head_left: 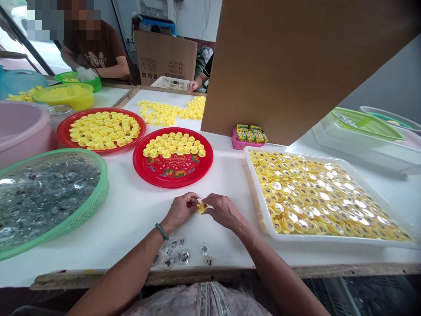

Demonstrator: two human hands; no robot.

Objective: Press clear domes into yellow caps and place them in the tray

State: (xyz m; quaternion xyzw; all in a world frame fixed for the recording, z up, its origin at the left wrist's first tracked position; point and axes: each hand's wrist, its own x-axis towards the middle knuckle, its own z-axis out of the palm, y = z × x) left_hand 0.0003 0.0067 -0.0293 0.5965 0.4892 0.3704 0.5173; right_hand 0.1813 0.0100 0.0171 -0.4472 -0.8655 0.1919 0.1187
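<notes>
Between my two hands, above the white table, is a small round yellow piece [201, 207] with a dark printed picture on its face. The fingers of my left hand [183, 210] pinch it from the left. On the other side, my right hand [223, 211] grips its edge with thumb and fingers. Several clear round discs with dark printed figures [184, 256] lie below my hands near the table's front edge. Beyond my hands, a red tray [174, 177] carries yellow cup-like pieces along its far half. To the right, a white tray [259, 206] is full of yellow pieces with shiny clear tops.
At left stands a green basket [103, 188] of clear discs, beside a pink tub [26, 127]. Another red tray [62, 131] holds yellow pieces. A large cardboard sheet [279, 66] rises behind a pink basket [238, 144] of small packets. Two co-workers sit across the table.
</notes>
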